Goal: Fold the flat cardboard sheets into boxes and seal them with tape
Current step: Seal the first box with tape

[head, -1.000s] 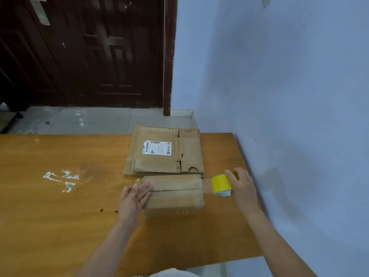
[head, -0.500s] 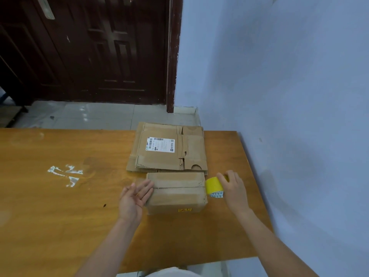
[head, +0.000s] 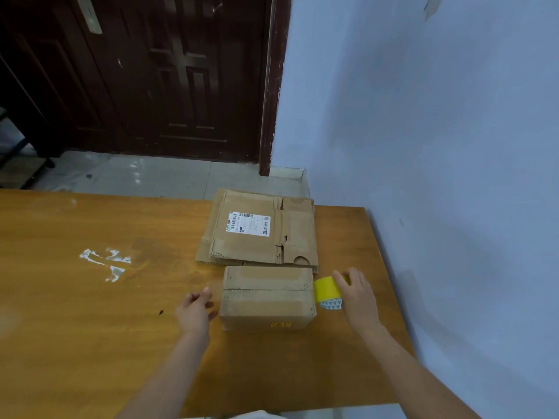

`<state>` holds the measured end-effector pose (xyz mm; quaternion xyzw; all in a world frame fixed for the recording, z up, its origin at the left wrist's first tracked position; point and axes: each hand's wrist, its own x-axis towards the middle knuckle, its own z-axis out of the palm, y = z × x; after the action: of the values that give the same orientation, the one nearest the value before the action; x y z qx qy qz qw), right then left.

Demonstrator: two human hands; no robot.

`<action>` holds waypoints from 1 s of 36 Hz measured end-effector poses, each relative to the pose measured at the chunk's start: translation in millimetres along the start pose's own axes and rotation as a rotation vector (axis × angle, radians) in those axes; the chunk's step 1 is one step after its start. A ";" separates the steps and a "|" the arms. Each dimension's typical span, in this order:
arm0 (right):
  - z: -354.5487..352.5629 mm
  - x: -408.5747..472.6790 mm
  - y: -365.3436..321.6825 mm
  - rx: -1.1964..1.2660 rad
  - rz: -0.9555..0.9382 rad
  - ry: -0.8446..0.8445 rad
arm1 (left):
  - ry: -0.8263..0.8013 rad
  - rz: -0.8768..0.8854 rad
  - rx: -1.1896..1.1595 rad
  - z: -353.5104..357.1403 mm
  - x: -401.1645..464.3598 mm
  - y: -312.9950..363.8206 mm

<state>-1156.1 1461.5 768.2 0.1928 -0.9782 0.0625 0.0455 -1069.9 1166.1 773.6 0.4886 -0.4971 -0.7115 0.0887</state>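
A small folded cardboard box (head: 267, 297) stands on the wooden table (head: 90, 328), its two top flaps meeting along a middle seam. Behind it lies a stack of flat cardboard sheets (head: 260, 231), the top one bearing a white label. My right hand (head: 358, 293) grips a yellow tape roll (head: 328, 291) pressed against the box's right end. My left hand (head: 195, 309) hovers just left of the box with loosely curled fingers, holding nothing and slightly apart from the cardboard.
A blue wall (head: 453, 176) runs along the table's right edge. White scuff marks (head: 106, 263) show on the tabletop at left. A dark wooden door (head: 151, 71) and a tiled floor (head: 136, 173) lie beyond the table's far edge.
My left hand has lifted off the box's left end and pulled back a little. The tape roll has moved in from the right until it touches the box's right end.
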 end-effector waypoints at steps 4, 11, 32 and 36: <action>0.4 0.7 -0.8 0.010 0.006 0.005 | -0.024 -0.145 0.073 4.1 9.2 -8.9; 2.9 -4.2 -5.7 0.035 0.047 0.033 | -0.095 -0.261 0.214 8.0 20.4 -2.6; -2.1 -42.0 -75.8 0.266 -0.017 -0.005 | 0.208 0.350 0.478 -14.8 36.3 38.9; 5.0 -44.1 -85.0 0.307 -0.010 -0.045 | 0.045 0.399 0.844 -8.0 35.3 43.2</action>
<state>-1083.2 1399.2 767.2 0.2040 -0.9568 0.2070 -0.0062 -1097.0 1118.4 786.2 0.3921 -0.8252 -0.4055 0.0282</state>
